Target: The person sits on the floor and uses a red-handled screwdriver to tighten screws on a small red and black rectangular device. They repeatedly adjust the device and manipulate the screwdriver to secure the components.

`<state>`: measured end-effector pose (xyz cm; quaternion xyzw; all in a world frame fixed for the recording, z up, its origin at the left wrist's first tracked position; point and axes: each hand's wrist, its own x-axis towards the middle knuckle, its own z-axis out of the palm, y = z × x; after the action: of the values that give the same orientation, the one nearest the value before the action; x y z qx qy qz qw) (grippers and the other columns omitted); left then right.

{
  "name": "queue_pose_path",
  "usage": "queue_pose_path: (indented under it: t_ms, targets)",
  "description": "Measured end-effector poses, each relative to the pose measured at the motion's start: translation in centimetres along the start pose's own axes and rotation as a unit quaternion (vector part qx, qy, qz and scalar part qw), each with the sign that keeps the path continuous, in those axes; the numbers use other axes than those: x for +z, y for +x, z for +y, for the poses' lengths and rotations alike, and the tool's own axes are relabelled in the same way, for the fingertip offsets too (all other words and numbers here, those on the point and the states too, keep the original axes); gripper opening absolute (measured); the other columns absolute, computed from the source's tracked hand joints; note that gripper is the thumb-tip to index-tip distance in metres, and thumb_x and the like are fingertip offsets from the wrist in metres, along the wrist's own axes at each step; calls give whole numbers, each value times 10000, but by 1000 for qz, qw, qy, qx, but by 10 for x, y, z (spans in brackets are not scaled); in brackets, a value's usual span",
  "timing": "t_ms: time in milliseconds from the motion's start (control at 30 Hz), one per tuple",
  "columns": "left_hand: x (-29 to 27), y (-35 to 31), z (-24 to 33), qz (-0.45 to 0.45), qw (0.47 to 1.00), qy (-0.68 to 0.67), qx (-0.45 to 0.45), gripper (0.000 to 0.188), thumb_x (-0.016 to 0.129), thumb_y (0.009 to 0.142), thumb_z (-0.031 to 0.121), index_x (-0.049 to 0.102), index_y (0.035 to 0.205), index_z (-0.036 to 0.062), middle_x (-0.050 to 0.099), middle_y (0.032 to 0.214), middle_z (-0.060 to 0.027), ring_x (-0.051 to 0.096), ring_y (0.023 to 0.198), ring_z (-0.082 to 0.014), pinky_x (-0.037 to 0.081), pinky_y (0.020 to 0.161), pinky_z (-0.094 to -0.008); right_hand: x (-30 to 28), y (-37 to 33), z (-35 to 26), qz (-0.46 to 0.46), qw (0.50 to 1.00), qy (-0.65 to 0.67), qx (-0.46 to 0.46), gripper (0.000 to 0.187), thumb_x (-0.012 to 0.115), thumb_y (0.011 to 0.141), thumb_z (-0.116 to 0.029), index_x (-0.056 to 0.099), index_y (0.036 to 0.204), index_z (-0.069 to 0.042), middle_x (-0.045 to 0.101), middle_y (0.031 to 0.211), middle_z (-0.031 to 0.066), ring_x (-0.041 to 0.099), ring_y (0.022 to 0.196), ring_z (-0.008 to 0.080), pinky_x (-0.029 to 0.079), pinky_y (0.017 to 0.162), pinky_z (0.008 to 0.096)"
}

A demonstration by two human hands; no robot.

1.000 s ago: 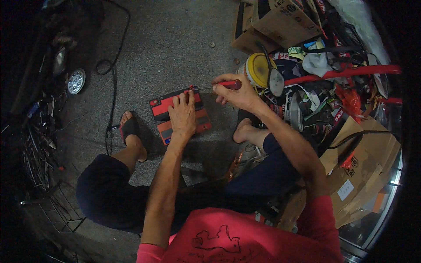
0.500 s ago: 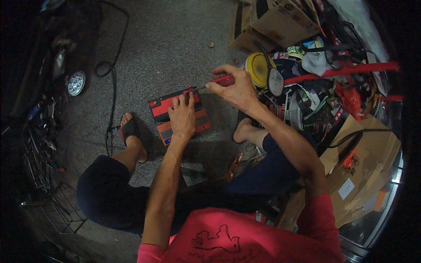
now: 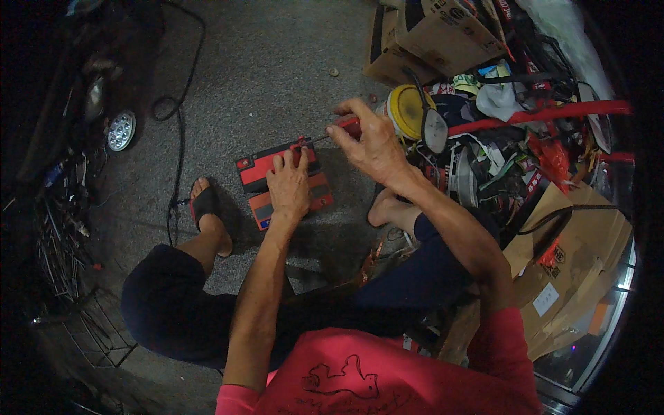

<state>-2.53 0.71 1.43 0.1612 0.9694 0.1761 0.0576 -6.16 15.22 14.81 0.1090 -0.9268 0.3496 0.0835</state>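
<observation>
Red-and-black battery (image 3: 261, 169) lies on the concrete floor (image 3: 242, 90) between the person's feet, at 10 o'clock of the view's centre; face up, orange band along its 6 o'clock side. Left hand (image 3: 288, 188): palm down on the battery, fingers extended and a little spread, pressing its upper face; grip not closed round anything visible. Right hand (image 3: 379, 144): grip curled round the red handle of a screwdriver (image 3: 351, 126), thumb and fingers closed on it. Shaft runs toward 8 o'clock, its end at the battery's 1 o'clock corner, beside the left fingertips; exact contact of the tip too small to tell. Surroundings, taken from the battery: yellow-lidded bucket (image 3: 405, 111) at 2 o'clock, a mirror (image 3: 435, 131) leaning just beside it; cardboard boxes (image 3: 449, 41) further off, also near 2. Black cable (image 3: 181, 131) loops at 10 o'clock; round lamp (image 3: 121, 131) beyond it, between 9 and 10. Sandal (image 3: 203, 203) on the left foot at 8 o'clock.
</observation>
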Motion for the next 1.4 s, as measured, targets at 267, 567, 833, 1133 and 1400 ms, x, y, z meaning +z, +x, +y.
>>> queue_pose_path:
  t_ms: [267,567,833,1133,1400]
  targets:
    - [6,1,0,-7,1000,24,-2,798,725,640,105,416,1376,133,444,1163,-82,438,1084,-282,444,797,-413,-11,5,5,-68,996,-2,64,238,676,830,-208,559,891,-10,639,717,206,660,700,364,500,591,420]
    - [0,-1,0,-6,1000,7,1,806,717,638,101,406,1382,127,450,1183,-104,445,1089,-299,448,812,-427,-20,20,-4,-120,986,-116,-5,240,608,850,-258,549,890,-28,628,737,223,618,742,436,471,650,508]
    - [5,-1,-2,9,1000,9,2,830,717,634,82,387,1394,111,445,1144,-94,441,1066,-285,440,786,-415,-21,18,-3,-137,986,-91,-16,196,596,836,-194,531,922,-30,620,725,222,612,733,430,467,648,514]
    - [1,1,0,-22,1000,10,-10,798,716,664,142,392,1394,133,448,1193,-110,440,1099,-314,463,812,-428,-17,9,-5,-123,988,-87,-36,189,594,854,-176,521,927,-18,629,755,222,620,743,419,479,650,491]
    - [6,1,-2,0,1000,5,-2,838,749,600,117,417,1369,116,445,1164,-88,441,1068,-288,443,778,-411,-21,8,10,-106,993,-53,-24,226,617,856,-192,526,944,-4,630,766,225,623,760,421,478,657,485]
